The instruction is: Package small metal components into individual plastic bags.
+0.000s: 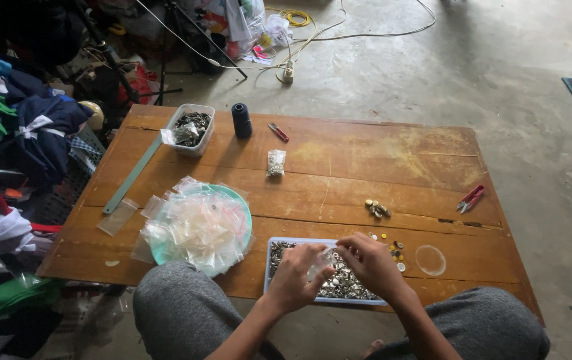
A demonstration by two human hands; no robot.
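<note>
I see a small clear bag point(320, 261) pinched between both hands, held just over a shallow blue tray point(274, 248) of silvery metal buttons point(346, 283) at the near edge of the surface point(366, 160). My left hand point(296, 277) grips the bag's left side with curled fingers; my right hand point(369, 263) pinches its top edge, fingers pressed together. I cannot tell whether the bag holds anything yet.

I judge the work well short of finished: one filled bag point(276, 163) lies alone farther back, the tray is still full, and a big heap of empty clear bags point(196, 227) covers a green plate point(242, 203) to the left. A few loose buttons point(378, 209) sit beyond the tray, and more beside it.

At the far edge stand a clear plastic box point(189, 129) of dark metal parts, a dark spool of thread point(241, 120) and small red snips point(278, 132). Another red pair of snips point(470, 199) lies to the right, a long green ruler point(132, 175) to the left.
</note>
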